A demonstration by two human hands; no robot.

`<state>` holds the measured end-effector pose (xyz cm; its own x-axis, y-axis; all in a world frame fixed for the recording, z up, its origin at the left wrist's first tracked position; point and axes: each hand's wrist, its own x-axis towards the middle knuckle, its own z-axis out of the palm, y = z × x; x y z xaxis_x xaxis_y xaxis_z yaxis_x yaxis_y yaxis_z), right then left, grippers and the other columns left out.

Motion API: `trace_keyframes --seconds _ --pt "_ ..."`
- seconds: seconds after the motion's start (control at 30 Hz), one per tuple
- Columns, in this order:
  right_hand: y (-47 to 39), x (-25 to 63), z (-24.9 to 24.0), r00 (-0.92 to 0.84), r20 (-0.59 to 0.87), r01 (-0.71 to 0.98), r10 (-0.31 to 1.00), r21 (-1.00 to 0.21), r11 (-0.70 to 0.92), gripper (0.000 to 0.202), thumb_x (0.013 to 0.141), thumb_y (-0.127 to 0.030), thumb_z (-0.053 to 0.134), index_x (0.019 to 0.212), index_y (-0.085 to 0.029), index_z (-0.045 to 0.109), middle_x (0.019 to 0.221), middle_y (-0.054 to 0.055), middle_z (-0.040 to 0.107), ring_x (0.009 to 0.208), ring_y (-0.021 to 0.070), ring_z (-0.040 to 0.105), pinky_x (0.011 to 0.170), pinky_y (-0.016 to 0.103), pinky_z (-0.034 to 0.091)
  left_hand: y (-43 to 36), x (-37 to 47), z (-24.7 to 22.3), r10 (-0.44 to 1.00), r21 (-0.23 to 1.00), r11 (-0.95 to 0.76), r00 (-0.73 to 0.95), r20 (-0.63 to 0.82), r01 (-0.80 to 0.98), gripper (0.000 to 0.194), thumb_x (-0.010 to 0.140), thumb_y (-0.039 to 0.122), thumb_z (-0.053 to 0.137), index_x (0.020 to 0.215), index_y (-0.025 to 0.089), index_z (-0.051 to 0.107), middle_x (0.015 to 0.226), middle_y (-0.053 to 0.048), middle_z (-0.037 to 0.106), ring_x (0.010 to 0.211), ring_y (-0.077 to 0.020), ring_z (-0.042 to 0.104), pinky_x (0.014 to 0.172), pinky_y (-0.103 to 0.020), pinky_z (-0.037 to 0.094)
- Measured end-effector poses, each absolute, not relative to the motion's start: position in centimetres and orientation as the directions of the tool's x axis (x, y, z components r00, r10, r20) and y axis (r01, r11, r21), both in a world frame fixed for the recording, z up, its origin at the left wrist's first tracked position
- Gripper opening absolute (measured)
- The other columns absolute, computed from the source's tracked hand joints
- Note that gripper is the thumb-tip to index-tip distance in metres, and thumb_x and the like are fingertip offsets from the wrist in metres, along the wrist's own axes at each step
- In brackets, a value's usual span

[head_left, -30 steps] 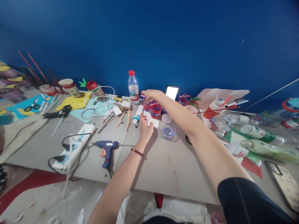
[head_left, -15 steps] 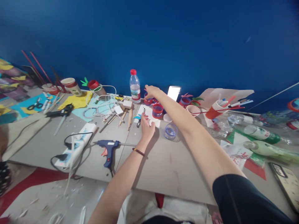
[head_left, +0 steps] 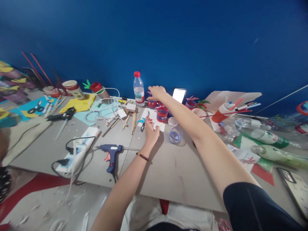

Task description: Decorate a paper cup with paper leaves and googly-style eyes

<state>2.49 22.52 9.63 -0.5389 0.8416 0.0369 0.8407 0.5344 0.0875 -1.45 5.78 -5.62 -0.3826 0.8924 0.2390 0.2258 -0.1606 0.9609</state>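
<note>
My left hand, a beaded bracelet at its wrist, rests low over white paper beside a dark pen and a small blue cutout. Its fingers are apart, with nothing seen in them. Farther back, my right hand hovers over a red and purple ring-shaped piece near the wall; its fingertips bend down and what they touch is unclear. Between the hands stands a red ring-shaped piece with eyes. A clear cut bottle base with a blue rim sits to the right of my left hand.
A red-capped bottle stands at the wall. To the left lie a blue glue gun, a power strip, wooden sticks and white cables. At right are an orange cup of pens, plastic bottles and a phone.
My right hand has shifted slightly, its fingers now more bunched above the ring-shaped piece, and its forearm has moved a little. My left hand is nearly unchanged.
</note>
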Motion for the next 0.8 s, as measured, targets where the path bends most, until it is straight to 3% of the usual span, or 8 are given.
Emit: trace_keyframes --seconds 0.1,0.2,0.33,0.43,0.67,0.8 --pt "21.0 3.3 11.0 -0.563 0.11 0.826 0.819 0.084 0.557 0.047 0.087 -0.04 0.061 0.123 -0.011 0.056 0.124 0.018 0.06 0.115 0.0346 0.055 0.089 0.041 0.045 5.9 -1.5 -5.8 0.893 0.962 -0.16 -0.382 0.237 0.223 0.072 0.071 0.012 0.055 0.138 0.021 0.03 0.124 -0.013 0.046 0.107 -0.0216 0.051 0.095 -0.041 0.045" --pt "19.8 5.0 12.0 -0.567 0.086 0.824 0.82 0.027 0.566 0.039 0.086 -0.04 0.06 0.116 -0.015 0.062 0.121 0.015 0.063 0.111 0.0325 0.057 0.084 0.038 0.047 6.1 -1.5 -6.1 0.895 0.966 -0.159 -0.385 0.228 0.204 0.071 0.071 0.011 0.055 0.137 0.021 0.03 0.124 -0.013 0.046 0.105 -0.0207 0.053 0.094 -0.04 0.046" --pt "19.3 7.8 11.8 -0.627 -0.108 0.778 0.772 -0.034 0.627 0.052 0.076 -0.051 0.071 0.116 -0.02 0.063 0.12 0.012 0.064 0.109 0.032 0.059 0.081 0.037 0.047 6.2 -1.5 -6.2 0.895 0.966 -0.16 -0.384 0.229 0.203 0.073 0.07 0.012 0.056 0.137 0.021 0.03 0.124 -0.013 0.047 0.106 -0.0204 0.053 0.093 -0.039 0.046" --pt "19.4 9.4 10.5 -0.654 -0.196 0.753 0.731 -0.074 0.654 0.064 0.069 -0.05 0.077 0.124 -0.023 0.058 0.124 0.01 0.062 0.108 0.0313 0.06 0.08 0.037 0.048 6.2 -1.6 -6.2 0.891 0.962 -0.168 -0.385 0.241 0.214 0.072 0.07 0.012 0.056 0.137 0.021 0.031 0.123 -0.012 0.048 0.106 -0.0203 0.052 0.094 -0.038 0.046" --pt "18.5 9.9 8.4 -0.678 -0.225 0.724 0.7 -0.038 0.689 0.064 0.068 -0.038 0.079 0.125 -0.023 0.055 0.122 0.013 0.064 0.104 0.0304 0.061 0.075 0.034 0.045 6.1 -1.6 -5.9 0.889 0.96 -0.173 -0.385 0.249 0.221 0.071 0.071 0.012 0.057 0.137 0.021 0.031 0.122 -0.013 0.049 0.105 -0.0209 0.053 0.094 -0.039 0.047" --pt "18.7 9.4 8.4 -0.695 -0.197 0.713 0.692 -0.059 0.699 0.064 0.068 -0.04 0.077 0.125 -0.022 0.054 0.124 0.011 0.062 0.105 0.0294 0.061 0.074 0.033 0.045 6.1 -1.6 -5.9 0.889 0.96 -0.174 -0.383 0.25 0.221 0.072 0.071 0.012 0.057 0.137 0.021 0.03 0.125 -0.013 0.048 0.106 -0.0214 0.053 0.094 -0.04 0.047"
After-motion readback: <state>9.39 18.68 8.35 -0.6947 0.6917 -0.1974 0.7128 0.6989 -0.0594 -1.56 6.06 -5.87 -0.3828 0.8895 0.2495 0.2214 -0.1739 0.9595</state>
